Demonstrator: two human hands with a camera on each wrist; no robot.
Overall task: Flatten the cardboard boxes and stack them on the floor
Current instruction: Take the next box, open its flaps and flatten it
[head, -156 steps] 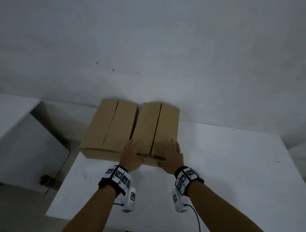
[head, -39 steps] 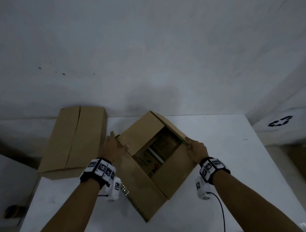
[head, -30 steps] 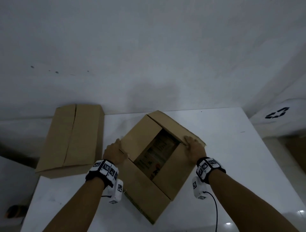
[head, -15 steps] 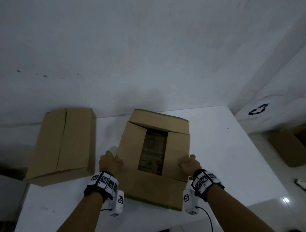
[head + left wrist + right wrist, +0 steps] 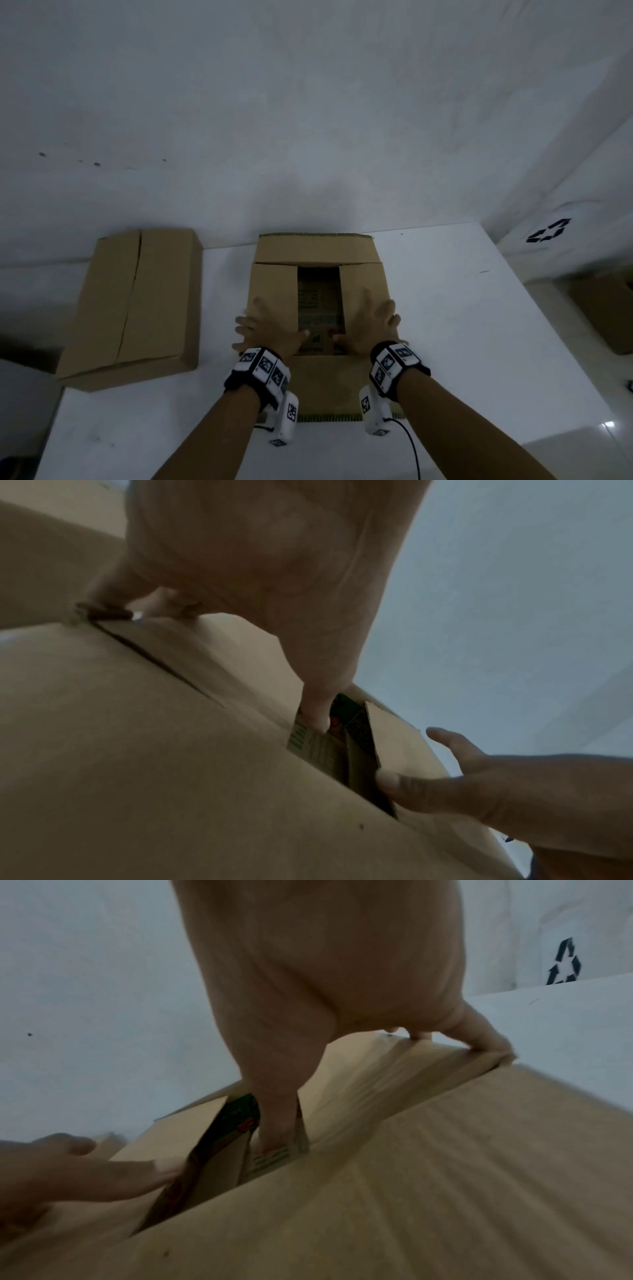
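Left hand (image 5: 265, 329) lay flat, fingers spread, pressing the left flap (image 5: 273, 298) of the opened box (image 5: 317, 251); thumb reached toward the central gap. Right hand (image 5: 371, 322) likewise flat and splayed on the right flap (image 5: 363, 291), thumb at the gap's edge. Neither hand gripped anything. Printed inner panel (image 5: 318, 301) showed through the gap between the flaps. Opened box sat near the middle of the white table (image 5: 479, 342), far flap close to the back edge, near flap toward the front edge. Closed second box (image 5: 137, 305) rested at the table's left edge, well apart. Another carton (image 5: 606, 308) sat beyond the right edge, lower down, partly cut off. Recycling symbol (image 5: 548, 230) marked a white surface at right.
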